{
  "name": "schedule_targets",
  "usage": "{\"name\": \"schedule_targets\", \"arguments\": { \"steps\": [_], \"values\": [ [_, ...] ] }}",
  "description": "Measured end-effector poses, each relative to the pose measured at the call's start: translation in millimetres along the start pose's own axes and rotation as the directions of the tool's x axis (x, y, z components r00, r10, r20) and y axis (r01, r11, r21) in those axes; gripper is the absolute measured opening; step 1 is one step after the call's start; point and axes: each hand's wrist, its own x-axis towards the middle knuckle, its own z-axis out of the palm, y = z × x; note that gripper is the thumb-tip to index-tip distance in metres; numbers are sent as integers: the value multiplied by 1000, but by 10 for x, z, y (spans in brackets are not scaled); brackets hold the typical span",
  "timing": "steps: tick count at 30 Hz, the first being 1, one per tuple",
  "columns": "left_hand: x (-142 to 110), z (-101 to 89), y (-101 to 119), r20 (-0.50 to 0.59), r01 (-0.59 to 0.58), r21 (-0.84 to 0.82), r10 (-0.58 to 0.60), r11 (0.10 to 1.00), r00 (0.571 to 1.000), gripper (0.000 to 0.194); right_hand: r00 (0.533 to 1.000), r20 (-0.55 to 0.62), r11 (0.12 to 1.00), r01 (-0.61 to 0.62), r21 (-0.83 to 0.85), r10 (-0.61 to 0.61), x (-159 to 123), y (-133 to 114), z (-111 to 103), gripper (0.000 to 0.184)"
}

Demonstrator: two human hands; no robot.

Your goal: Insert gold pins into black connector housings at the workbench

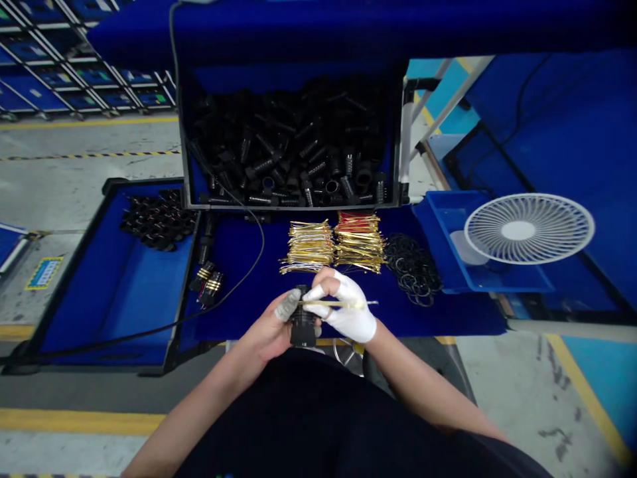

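My left hand [271, 328], with a grey cot on the thumb, grips a black ribbed cylindrical part [303, 325] upright just above my lap. My right hand [348, 307], in a white glove with some fingertips bare, pinches a thin gold strip [343, 304] and holds it level across the top of the black part. Both hands are closed. Just beyond them two stacks of gold strips [332, 245] lie on the blue work surface [249, 265].
A large bin of black parts [293, 159] stands behind the stacks. A pile of black rings [412, 269] lies to the right, beside a blue tray [448, 219] and a white fan [528, 229]. At left, a blue tray [99, 292] holds black pieces; two gold-banded parts [208, 282] and a black cable [239, 275] lie near.
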Motion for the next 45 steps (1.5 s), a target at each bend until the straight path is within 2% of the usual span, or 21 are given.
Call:
{"name": "schedule_targets", "arguments": {
  "steps": [3,6,7,9,11,13,16,20,22,24,26,27,29,30,31,33,34,36,38,42,45],
  "values": [
    [-50,49,-29,-26,-129,-37,128,991,991,51,976,-208,997,-73,-25,66,-92,69,140,18],
    [-74,99,-9,-16,-157,-1,157,988,988,51,933,-347,984,-142,-105,98,-187,93,201,21],
    [-75,109,1,-13,-149,13,149,989,989,51,940,-329,974,-151,-168,89,-212,79,201,19],
    [-75,122,22,-32,-151,59,153,987,988,54,975,-213,944,-133,-303,69,-247,34,172,13],
    [-76,133,39,-54,-174,120,181,977,982,58,988,-131,924,-125,-362,83,-262,0,117,9],
    [-72,143,36,-58,-206,147,216,967,975,59,975,-164,926,-199,-322,152,-265,7,59,12],
    [-36,138,-30,-61,-212,121,220,970,974,40,934,-241,907,-325,-267,263,-277,70,27,17],
    [41,68,-170,-123,-215,288,259,933,958,36,929,-239,900,-344,-267,283,-349,110,85,13],
    [60,23,-213,-96,-217,380,272,899,957,34,947,-193,920,-300,-253,255,-416,117,95,14],
    [70,-15,-229,-51,-209,392,248,896,967,32,985,-63,941,-173,-292,161,-501,163,80,15],
    [96,-55,-223,-31,-204,381,233,902,972,31,996,49,948,-57,-314,76,-591,266,56,16],
    [124,-82,-214,-30,-206,391,236,897,971,31,997,43,954,-56,-296,71,-629,332,48,17],
    [216,-159,-194,-26,-247,507,301,826,953,32,976,-142,967,-190,-172,167,-678,462,43,25],
    [277,-212,-187,-11,-278,605,357,746,934,32,931,-268,961,-270,-55,247,-684,509,49,30],
    [345,-273,-183,17,-302,703,409,644,912,32,864,-383,944,-318,87,327,-676,538,60,37],
    [479,-406,-193,80,-321,831,474,453,877,28,732,-516,888,-284,362,444,-625,539,99,49],
    [537,-469,-206,96,-320,858,488,402,868,26,701,-532,856,-226,466,475,-586,521,127,53],
    [617,-571,-239,94,-311,874,499,373,861,21,702,-517,794,-113,598,489,-501,482,197,57],
    [651,-630,-267,97,-304,888,507,345,857,18,726,-481,747,-68,661,492,-429,481,274,57],
    [667,-669,-282,110,-296,903,498,312,860,18,740,-450,719,-66,692,500,-380,602,384,62],
    [709,-709,-286,101,-288,904,498,316,861,18,781,-410,733,-88,674,471,-364,702,437,63]
  ]
}}
